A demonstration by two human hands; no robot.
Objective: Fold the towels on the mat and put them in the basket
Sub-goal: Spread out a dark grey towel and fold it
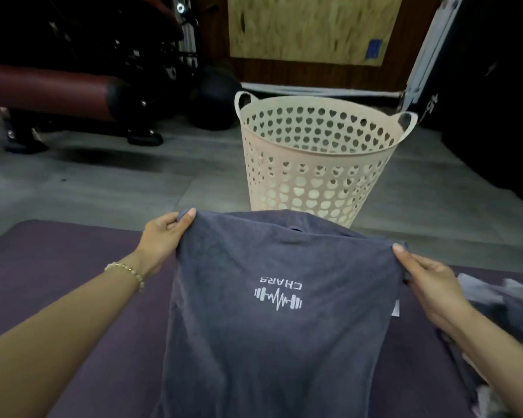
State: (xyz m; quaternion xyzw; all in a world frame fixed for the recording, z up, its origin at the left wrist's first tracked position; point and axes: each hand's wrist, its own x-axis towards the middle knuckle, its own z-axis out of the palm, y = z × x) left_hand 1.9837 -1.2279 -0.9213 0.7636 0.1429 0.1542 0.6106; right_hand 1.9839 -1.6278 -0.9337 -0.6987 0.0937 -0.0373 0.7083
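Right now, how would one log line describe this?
left hand: grips towel corner | right hand: grips opposite corner | towel: spread over mat | basket: upright beyond mat

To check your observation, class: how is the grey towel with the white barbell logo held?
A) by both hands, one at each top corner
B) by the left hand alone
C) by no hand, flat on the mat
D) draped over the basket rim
A: the left hand and the right hand each pinch a top corner of the grey towel.
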